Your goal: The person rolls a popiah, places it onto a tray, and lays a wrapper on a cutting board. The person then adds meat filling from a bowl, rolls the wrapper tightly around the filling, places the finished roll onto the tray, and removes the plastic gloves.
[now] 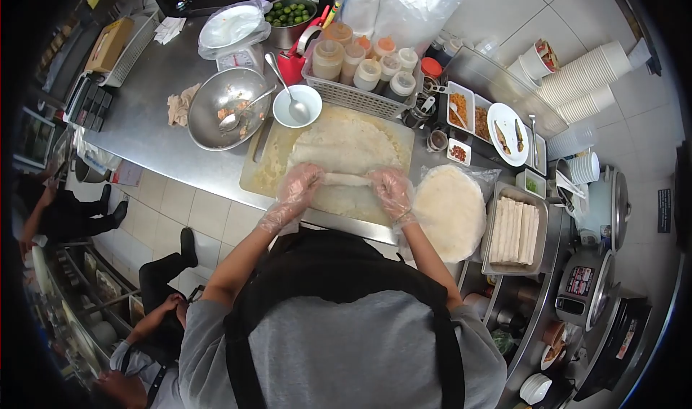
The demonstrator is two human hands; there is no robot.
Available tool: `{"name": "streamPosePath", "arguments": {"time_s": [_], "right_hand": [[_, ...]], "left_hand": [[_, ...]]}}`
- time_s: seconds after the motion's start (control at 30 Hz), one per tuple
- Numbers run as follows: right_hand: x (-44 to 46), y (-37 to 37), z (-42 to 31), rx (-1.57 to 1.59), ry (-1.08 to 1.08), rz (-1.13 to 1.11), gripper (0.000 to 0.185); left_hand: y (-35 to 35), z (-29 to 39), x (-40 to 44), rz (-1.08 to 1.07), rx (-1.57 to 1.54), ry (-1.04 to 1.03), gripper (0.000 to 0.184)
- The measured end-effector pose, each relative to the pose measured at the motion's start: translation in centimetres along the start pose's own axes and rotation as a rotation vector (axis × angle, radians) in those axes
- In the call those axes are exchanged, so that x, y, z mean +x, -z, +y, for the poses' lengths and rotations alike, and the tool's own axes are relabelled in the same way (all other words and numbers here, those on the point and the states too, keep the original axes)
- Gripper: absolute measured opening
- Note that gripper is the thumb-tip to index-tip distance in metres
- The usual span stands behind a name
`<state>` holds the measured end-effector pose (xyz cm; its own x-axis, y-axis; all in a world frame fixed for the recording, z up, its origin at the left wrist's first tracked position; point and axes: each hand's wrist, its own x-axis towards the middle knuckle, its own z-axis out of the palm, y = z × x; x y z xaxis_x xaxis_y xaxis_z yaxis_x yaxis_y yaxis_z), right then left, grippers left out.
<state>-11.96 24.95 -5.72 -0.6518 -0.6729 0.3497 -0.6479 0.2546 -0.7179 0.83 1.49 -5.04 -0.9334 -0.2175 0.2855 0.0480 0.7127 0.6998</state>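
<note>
My left hand (pixel 301 185) and my right hand (pixel 391 191), both in clear plastic gloves, grip the two ends of a thin pale spring roll (pixel 346 179). It lies crosswise at the near side of a cutting board (pixel 265 171). Just beyond it, a pale round wrapper (pixel 346 138) is spread over the board; whether the roll is joined to it I cannot tell. To the right of my right hand lies a stack of round wrappers (pixel 450 214) on plastic. Finished rolls (pixel 514 230) rest side by side in a metal tray (pixel 492 266).
A steel mixing bowl (pixel 205 131) with filling scraps and a white bowl (pixel 315 95) with a spoon stand behind the board. Sauce bottles fill a basket (pixel 353 97). At back right sits a plate (pixel 497 113) with two small fish. Two people (pixel 140 366) are at the left.
</note>
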Motion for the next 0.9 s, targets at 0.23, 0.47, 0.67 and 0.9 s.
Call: {"name": "streamPosePath", "arguments": {"time_s": [0.23, 0.47, 0.67, 0.9], "right_hand": [[4.3, -0.1, 0.8, -0.254, -0.214, 0.016, 0.023], [4.7, -1.8, -1.4, -0.295, 0.097, -0.036, 0.031], [5.7, -2.8, -2.2, -0.281, 0.039, -0.311, 0.035], [4.9, -3.3, -1.4, -0.213, 0.011, -0.292, 0.038]], "left_hand": [[0.0, -1.1, 4.0, -0.001, 0.155, 0.073, 0.013], [0.2, -1.4, 5.6, -0.011, 0.231, 0.015, 0.014], [0.3, 0.1, 7.8, -0.09, 0.223, -0.185, 0.018], [-3.2, -3.8, 14.6, -0.49, 0.189, -0.409, 0.027]]}}
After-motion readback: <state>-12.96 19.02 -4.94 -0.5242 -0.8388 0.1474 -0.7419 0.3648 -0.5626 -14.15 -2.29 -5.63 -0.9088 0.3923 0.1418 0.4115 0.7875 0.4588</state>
